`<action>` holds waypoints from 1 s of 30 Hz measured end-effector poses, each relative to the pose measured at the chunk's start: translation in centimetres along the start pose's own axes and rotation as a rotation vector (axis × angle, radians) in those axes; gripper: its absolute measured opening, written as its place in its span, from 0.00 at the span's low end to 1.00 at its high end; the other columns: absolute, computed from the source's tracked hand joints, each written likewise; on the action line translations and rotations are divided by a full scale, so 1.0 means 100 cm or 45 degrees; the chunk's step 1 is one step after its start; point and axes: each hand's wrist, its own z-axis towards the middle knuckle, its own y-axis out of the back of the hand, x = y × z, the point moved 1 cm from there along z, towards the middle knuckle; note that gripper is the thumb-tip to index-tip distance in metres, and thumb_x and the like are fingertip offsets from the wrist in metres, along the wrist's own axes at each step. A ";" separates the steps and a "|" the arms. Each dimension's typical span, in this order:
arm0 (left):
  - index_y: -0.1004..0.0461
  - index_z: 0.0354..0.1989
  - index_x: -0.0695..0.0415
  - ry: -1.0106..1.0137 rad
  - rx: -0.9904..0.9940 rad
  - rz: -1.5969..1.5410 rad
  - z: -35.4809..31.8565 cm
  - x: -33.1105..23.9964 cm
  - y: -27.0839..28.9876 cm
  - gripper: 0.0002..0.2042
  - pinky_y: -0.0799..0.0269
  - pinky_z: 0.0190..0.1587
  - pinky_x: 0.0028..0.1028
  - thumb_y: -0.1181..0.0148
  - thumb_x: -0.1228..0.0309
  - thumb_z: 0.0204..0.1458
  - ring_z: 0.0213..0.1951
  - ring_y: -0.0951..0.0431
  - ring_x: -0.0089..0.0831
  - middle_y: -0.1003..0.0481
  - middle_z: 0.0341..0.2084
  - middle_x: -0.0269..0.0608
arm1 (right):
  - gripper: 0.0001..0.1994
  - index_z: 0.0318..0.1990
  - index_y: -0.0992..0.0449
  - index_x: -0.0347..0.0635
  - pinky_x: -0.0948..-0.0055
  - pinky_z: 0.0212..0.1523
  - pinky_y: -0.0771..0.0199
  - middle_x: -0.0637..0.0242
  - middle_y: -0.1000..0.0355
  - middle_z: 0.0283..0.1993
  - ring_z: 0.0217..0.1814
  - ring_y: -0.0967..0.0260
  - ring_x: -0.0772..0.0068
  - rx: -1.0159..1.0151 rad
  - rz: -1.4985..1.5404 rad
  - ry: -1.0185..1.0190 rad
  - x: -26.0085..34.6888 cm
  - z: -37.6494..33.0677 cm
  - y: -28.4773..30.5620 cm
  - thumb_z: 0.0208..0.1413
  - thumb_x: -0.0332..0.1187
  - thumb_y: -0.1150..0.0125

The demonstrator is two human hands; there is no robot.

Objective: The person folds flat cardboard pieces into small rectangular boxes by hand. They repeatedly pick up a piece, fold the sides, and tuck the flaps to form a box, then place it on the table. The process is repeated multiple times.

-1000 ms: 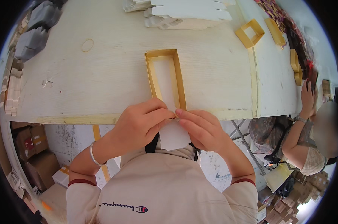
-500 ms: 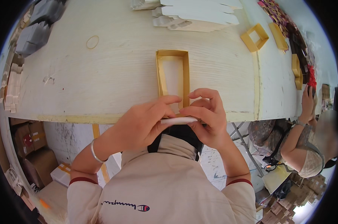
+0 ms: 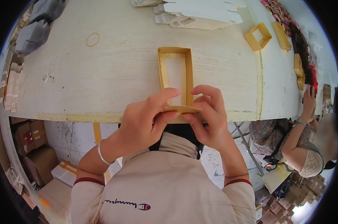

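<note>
A long, open gold cardboard box (image 3: 188, 71) with a pale bottom lies at the table's near edge, its short end toward me. Both my hands work on that end, where a gold end flap (image 3: 182, 109) stands between them. My left hand (image 3: 139, 121) has its thumb pressed to the flap's near side, while its index finger reaches over into the box. On the other side my right hand (image 3: 212, 115) pinches the flap's right part, thumb in front and bent fingers behind. The fingers partly cover the box's near corners.
Stacked white cardboard pieces (image 3: 198, 16) lie at the far side. Gold box frames (image 3: 258, 36) sit toward the right, near another person's hand (image 3: 309, 100). A rubber band (image 3: 92, 39) lies at the left, with grey stacks (image 3: 32, 37) beyond. Cartons (image 3: 42, 160) fill a space below the table.
The near end flap, earlier tilted with its white side showing, now turns its gold side up between my thumbs. Both hands have shifted slightly with it.
</note>
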 end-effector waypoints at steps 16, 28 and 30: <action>0.26 0.39 0.59 -0.209 -0.148 0.504 0.003 0.001 0.001 0.12 0.32 0.20 0.23 0.33 0.78 0.44 0.19 0.29 0.30 0.25 0.39 0.40 | 0.16 0.49 0.34 0.40 0.73 0.29 0.31 0.60 0.33 0.37 0.29 0.34 0.67 -0.071 0.175 -0.034 -0.003 0.000 -0.011 0.54 0.17 0.42; 0.22 0.42 0.60 -0.504 0.147 0.796 0.019 -0.001 0.018 0.19 0.29 0.35 0.29 0.31 0.73 0.37 0.38 0.28 0.35 0.26 0.38 0.35 | 0.14 0.47 0.29 0.39 0.74 0.29 0.31 0.61 0.30 0.35 0.25 0.36 0.70 0.197 0.298 -0.426 0.003 0.014 0.012 0.53 0.18 0.41; 0.22 0.39 0.61 -0.571 0.206 0.825 0.027 -0.004 0.020 0.16 0.29 0.36 0.29 0.33 0.74 0.37 0.38 0.28 0.34 0.26 0.37 0.36 | 0.13 0.46 0.27 0.38 0.73 0.30 0.31 0.58 0.30 0.40 0.26 0.36 0.68 0.210 0.169 -0.330 0.004 0.014 0.012 0.52 0.19 0.40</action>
